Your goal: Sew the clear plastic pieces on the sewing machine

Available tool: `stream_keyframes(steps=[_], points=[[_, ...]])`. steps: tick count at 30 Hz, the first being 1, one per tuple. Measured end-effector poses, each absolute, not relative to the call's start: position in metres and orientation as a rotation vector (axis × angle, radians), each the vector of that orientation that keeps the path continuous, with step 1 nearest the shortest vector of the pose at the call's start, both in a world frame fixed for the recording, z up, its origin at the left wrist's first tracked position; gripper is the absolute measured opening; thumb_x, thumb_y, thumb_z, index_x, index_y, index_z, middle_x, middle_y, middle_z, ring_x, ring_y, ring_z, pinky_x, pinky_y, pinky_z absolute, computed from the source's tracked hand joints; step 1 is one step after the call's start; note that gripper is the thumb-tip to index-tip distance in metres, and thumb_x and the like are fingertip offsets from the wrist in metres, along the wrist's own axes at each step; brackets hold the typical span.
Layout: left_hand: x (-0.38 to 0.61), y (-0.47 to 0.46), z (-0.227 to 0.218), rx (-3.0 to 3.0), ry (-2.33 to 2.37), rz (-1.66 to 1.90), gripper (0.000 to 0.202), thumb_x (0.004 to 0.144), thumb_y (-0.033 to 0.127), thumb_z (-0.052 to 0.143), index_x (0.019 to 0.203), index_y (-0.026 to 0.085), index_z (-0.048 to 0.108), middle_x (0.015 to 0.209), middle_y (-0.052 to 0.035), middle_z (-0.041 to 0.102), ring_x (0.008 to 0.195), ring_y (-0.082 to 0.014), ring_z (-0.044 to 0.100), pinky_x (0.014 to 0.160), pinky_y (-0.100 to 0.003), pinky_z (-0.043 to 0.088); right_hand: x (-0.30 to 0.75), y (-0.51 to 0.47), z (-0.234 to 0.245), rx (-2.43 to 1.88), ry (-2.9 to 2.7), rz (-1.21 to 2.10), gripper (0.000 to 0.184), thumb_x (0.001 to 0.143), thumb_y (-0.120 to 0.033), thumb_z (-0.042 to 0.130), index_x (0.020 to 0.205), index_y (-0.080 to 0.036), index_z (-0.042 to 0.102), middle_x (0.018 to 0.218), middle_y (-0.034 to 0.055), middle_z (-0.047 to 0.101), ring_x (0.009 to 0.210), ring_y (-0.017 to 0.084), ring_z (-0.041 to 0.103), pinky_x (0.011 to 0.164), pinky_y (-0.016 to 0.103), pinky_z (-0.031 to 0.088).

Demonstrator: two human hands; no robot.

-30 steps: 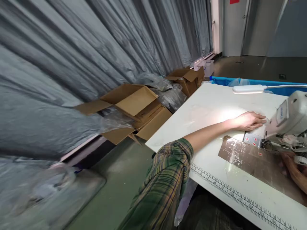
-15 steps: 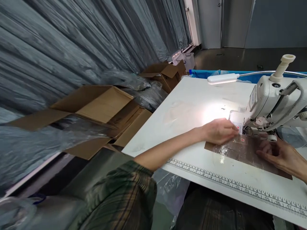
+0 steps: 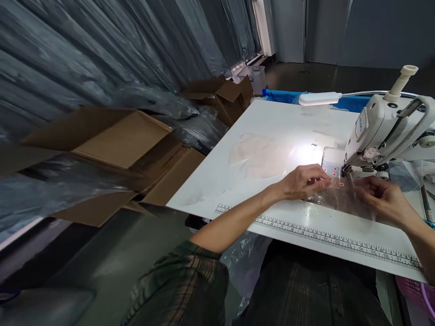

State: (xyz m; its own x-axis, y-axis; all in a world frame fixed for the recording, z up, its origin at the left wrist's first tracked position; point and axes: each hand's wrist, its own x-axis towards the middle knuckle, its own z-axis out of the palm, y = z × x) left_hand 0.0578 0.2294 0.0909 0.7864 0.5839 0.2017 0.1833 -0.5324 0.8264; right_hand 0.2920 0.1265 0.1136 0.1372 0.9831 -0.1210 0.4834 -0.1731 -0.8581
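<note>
A clear plastic sheet (image 3: 343,199) lies over a brown patch on the white sewing table (image 3: 272,145), just in front of the white sewing machine (image 3: 384,131). My left hand (image 3: 302,182) has its fingers curled in a pinch on the sheet's left edge, close to the needle plate. My right hand (image 3: 382,199) pinches the sheet's right side, fingers bent, under the machine head. A printed ruler (image 3: 322,237) runs along the table's near edge.
A white gooseneck lamp (image 3: 319,98) lights the table. Open cardboard boxes (image 3: 118,154) and plastic wrap sit on the floor at the left, against a grey plastic curtain (image 3: 102,50). A blue bin edge (image 3: 282,95) shows behind the table.
The view has swung right. My left hand pulled back from flat on the table to the sheet's left edge. My right hand moved up onto the sheet's right side.
</note>
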Motion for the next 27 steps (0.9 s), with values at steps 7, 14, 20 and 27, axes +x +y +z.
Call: stream_keyframes(steps=[7, 14, 20, 27], points=[[0.052, 0.235, 0.099, 1.401, 0.753, 0.369, 0.074, 0.089, 0.077, 0.047, 0.110, 0.010, 0.068, 0.077, -0.0083, 0.072, 0.059, -0.0137, 0.067, 0.050, -0.023, 0.050, 0.234, 0.149, 0.119, -1.551, -1.245, 1.206, 0.061, 0.066, -0.065, 0.077, 0.105, -0.018, 0.069, 0.079, 0.0046, 0.069, 0.060, 0.014, 0.061, 0.047, 0.026, 0.047], [0.044, 0.232, 0.105, 1.475, 0.837, 0.333, 0.063, 0.074, 0.032, 0.084, 0.129, 0.010, 0.060, 0.077, -0.0050, 0.073, 0.063, -0.0150, 0.071, 0.054, -0.022, 0.052, 0.267, 0.135, 0.108, -1.644, -1.650, 0.900, 0.045, 0.091, -0.056, 0.059, 0.114, -0.020, 0.072, 0.093, 0.0099, 0.075, 0.081, 0.023, 0.071, 0.063, 0.033, 0.059], [0.057, 0.224, 0.100, 1.436, 1.057, 0.447, 0.051, 0.088, 0.017, 0.069, 0.136, 0.007, 0.052, 0.073, 0.0013, 0.070, 0.052, -0.0122, 0.067, 0.056, -0.027, 0.054, 0.295, 0.126, 0.078, -1.471, -2.283, 0.099, 0.039, 0.097, -0.030, 0.044, 0.122, -0.023, 0.073, 0.108, 0.0146, 0.069, 0.097, 0.028, 0.066, 0.086, 0.047, 0.058], [0.055, 0.226, 0.104, 1.595, 1.076, 0.490, 0.063, 0.087, 0.023, 0.078, 0.140, 0.009, 0.048, 0.076, 0.0024, 0.068, 0.051, -0.0096, 0.063, 0.056, -0.027, 0.052, 0.305, 0.145, 0.076, -1.455, -2.325, 0.180, 0.040, 0.098, -0.031, 0.041, 0.119, -0.024, 0.075, 0.105, 0.0128, 0.066, 0.097, 0.025, 0.064, 0.090, 0.044, 0.058]])
